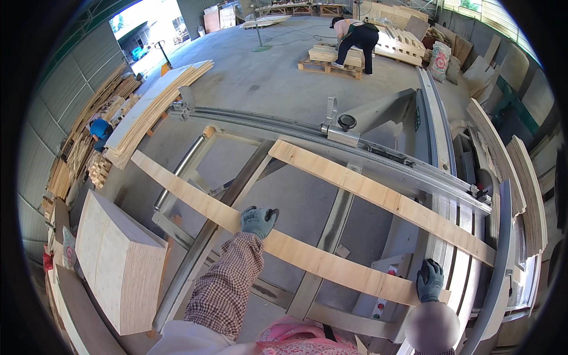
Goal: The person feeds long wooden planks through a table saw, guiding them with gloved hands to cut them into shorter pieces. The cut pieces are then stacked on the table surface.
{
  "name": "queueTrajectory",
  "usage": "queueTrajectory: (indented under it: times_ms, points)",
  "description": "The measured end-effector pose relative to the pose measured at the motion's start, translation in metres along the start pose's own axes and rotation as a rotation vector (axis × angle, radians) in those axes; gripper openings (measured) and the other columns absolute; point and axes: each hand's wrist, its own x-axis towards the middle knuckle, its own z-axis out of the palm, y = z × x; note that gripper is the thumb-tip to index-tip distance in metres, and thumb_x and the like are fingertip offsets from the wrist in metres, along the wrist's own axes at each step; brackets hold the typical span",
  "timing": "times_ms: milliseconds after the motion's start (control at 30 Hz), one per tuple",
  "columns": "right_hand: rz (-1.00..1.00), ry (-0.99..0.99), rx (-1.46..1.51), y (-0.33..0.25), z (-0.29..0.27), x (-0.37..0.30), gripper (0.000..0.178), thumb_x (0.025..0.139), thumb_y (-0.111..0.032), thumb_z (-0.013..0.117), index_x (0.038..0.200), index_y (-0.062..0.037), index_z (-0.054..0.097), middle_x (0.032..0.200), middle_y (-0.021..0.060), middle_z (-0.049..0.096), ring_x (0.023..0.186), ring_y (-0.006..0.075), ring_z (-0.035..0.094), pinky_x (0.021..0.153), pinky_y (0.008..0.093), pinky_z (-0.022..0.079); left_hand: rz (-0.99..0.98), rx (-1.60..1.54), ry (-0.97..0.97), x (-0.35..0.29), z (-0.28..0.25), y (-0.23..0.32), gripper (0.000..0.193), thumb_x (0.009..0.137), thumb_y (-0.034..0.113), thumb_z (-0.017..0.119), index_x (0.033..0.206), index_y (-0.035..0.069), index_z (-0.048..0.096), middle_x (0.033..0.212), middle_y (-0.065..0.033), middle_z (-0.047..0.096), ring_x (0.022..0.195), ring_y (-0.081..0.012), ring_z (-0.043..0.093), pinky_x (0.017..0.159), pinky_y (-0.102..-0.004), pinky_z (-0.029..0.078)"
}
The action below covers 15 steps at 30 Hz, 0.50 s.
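A long, narrow plywood strip (322,263) lies slantwise across the metal frame of a sliding table saw (331,228). My left hand (259,222), in a grey-green work glove, grips the strip near its middle with the fingers curled over it. At the strip's right end my right hand (430,280), gloved alike, is closed on the wood, its fingertips partly hidden. Farther from me a second plywood strip (378,195) rests across the frame, apart from both hands, its right end on the slotted saw table (458,236).
A fence rail (260,121) with a stop runs along the far side. Thick plywood stacks stand at left (118,266) and far left (157,106). Tall panels (526,195) lean at right. One person (358,41) bends over a pallet; another in blue (100,131) is by the lumber.
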Motion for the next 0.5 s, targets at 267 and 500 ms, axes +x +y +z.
queueTrajectory:
  times_ms: [267,500]
  points:
    - [0.002,-0.006,0.01,-0.004,-0.003,0.001,0.046,0.069,-0.017,0.062,0.113,-0.0076,0.054,0.117,0.0115,0.051,0.112,0.0303,0.043,0.096,0.0413,0.033,-0.011,0.002,-0.01,0.0,0.001,-0.002,0.032,0.08,0.039,0.053,0.085,0.011,0.067,0.077,-0.0122,0.064,0.079,-0.0282,0.06,0.085,-0.0394,0.041]
    - [-0.007,-0.001,0.006,-0.001,-0.001,0.0,0.045,0.069,-0.017,0.062,0.113,-0.0071,0.054,0.117,0.012,0.051,0.112,0.0305,0.043,0.096,0.0411,0.033,0.004,0.014,-0.018,0.002,0.007,-0.005,0.03,0.081,0.038,0.052,0.082,0.011,0.066,0.077,-0.0112,0.064,0.076,-0.0278,0.06,0.085,-0.0383,0.041]
